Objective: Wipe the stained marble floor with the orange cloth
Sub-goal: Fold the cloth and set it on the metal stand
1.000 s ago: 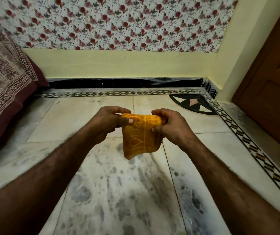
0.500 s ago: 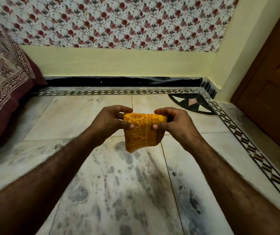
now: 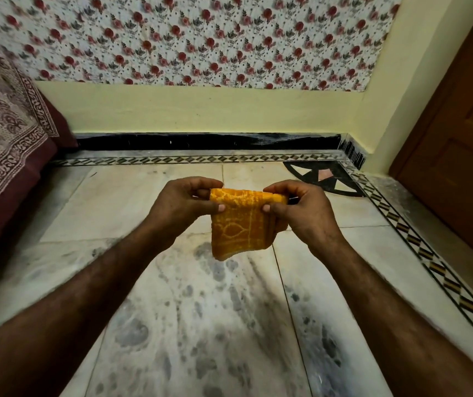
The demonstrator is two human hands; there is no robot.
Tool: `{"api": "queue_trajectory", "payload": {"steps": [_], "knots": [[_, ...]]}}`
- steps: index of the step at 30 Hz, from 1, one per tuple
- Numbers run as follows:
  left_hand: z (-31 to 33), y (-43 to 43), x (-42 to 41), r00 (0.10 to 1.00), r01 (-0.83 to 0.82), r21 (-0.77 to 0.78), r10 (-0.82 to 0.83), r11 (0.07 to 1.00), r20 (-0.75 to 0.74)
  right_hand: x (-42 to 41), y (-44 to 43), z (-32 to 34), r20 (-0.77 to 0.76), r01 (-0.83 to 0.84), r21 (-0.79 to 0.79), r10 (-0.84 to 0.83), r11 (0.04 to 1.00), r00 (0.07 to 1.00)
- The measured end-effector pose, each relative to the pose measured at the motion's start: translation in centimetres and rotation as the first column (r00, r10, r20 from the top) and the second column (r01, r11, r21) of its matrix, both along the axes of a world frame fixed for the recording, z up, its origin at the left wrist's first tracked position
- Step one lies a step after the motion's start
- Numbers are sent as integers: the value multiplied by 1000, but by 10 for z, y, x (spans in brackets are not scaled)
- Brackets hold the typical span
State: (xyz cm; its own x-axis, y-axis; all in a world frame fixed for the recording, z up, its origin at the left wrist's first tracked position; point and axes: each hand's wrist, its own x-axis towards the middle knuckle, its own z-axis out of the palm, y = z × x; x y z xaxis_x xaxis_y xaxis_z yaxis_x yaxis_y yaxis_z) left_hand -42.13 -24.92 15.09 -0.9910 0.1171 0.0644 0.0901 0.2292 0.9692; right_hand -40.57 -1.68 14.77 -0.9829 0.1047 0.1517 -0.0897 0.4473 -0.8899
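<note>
Mid-frame, your left hand [image 3: 183, 207] and right hand [image 3: 301, 210] pinch the orange cloth [image 3: 239, 227] by its top corners; soft, light, floppy, so bunch it

Warm, rather dim indoor light falls on the marble floor [image 3: 149, 213], brightest on the pale slabs toward its far edge. A soft dark shadow lies over the stained near part between the forearms [image 3: 86, 310], which sink almost to black at the lower corners. The wide lens bows the black skirting [image 3: 201, 141], faintly streaked with glare, and the patterned border [image 3: 418, 245] along the floor's right edge; the floral wallpaper [image 3: 201, 38] smears into blur toward the upper left, while the orange cloth [image 3: 238, 224] is sharp and vivid.
</note>
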Motion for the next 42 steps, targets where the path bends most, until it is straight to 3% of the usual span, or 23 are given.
{"api": "queue_trajectory", "payload": {"steps": [2, 9, 14, 16, 18, 20, 24, 29, 33, 35, 38, 42], "knots": [[3, 1, 0, 999, -15, 29, 17, 999, -48, -1, 0, 0, -69, 23, 74, -18, 997, 997], [18, 1, -1, 987, -68, 62, 76, 996, -143, -2, -6, 13, -82, -11, -84, 4, 996, 997], [85, -2, -6, 967, 25, 348, 65, 937, -246, -7, -10, 85, -238, -146, -364, 60, 920, 969], [94, -5, -6, 971, 91, 349, -5, 933, -239, -4, -15, 93, -180, -262, -510, 196, 820, 964], [75, -7, -1, 984, 167, 339, -136, 926, -114, 7, -28, 69, -55, -272, -576, 296, 770, 954], [47, -11, 6, 980, 198, 330, -199, 923, -33, 16, -39, 42, 28, -192, -588, 257, 786, 966], [16, -26, 1, 982, 188, 269, -174, 945, -74, 8, -48, 22, 39, -150, -583, 212, 799, 977], [33, -19, -11, 983, 181, 167, -174, 969, -59, -14, -57, 49, 96, -98, -671, 217, 735, 972], [87, -18, -27, 976, 217, 209, -213, 954, -42, -27, -50, 93, 146, -61, -831, 323, 552, 935], [126, -22, -30, 968, 247, 236, -249, 940, -21, -28, -47, 121, 160, -67, -852, 379, 519, 912], [196, -31, -23, 957, 284, 238, -291, 929, -8, -25, -47, 176, 168, -107, -831, 431, 546, 887], [300, -45, -5, 958, 286, 173, -288, 943, -12, -15, -49, 277, 46, -171, -719, 292, 673, 955]]}}
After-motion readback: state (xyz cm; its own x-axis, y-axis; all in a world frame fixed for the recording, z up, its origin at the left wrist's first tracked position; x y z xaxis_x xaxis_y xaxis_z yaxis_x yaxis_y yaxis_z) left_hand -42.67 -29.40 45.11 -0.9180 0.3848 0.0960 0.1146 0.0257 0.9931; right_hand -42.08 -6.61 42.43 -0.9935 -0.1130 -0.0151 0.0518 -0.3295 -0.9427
